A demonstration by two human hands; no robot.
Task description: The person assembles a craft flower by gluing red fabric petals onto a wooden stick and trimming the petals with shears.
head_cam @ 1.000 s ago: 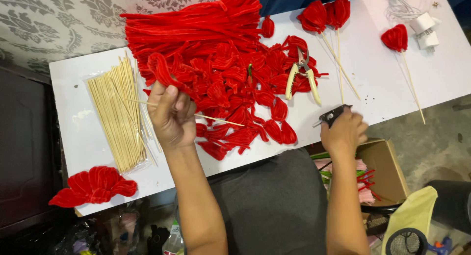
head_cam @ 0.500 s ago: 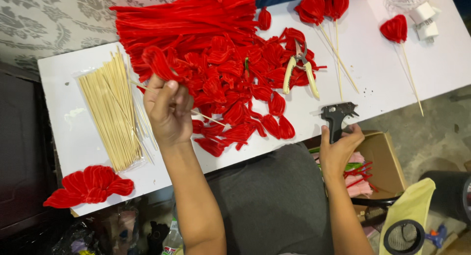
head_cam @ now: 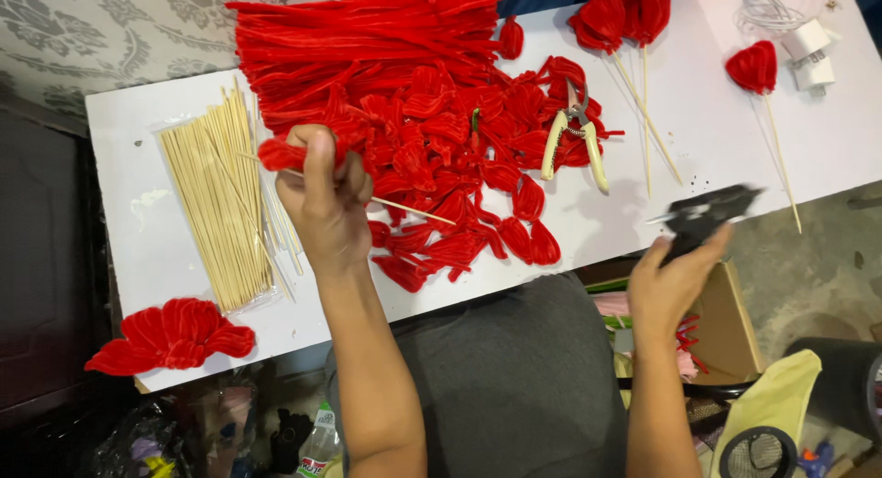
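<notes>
Left hand [head_cam: 323,202], frame centre-left, pinches a red petal [head_cam: 280,153] on a thin wooden skewer [head_cam: 413,209]. Right hand [head_cam: 671,280], lower right off the white counter [head_cam: 643,221], grips a blurred black glue gun [head_cam: 706,213].

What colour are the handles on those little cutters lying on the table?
The cutters have pale cream-yellow handles, seen best in the head view.

Both forearms were bare, no sleeves, no rings or watch showing; dark grey cloth covered the lap.
</notes>
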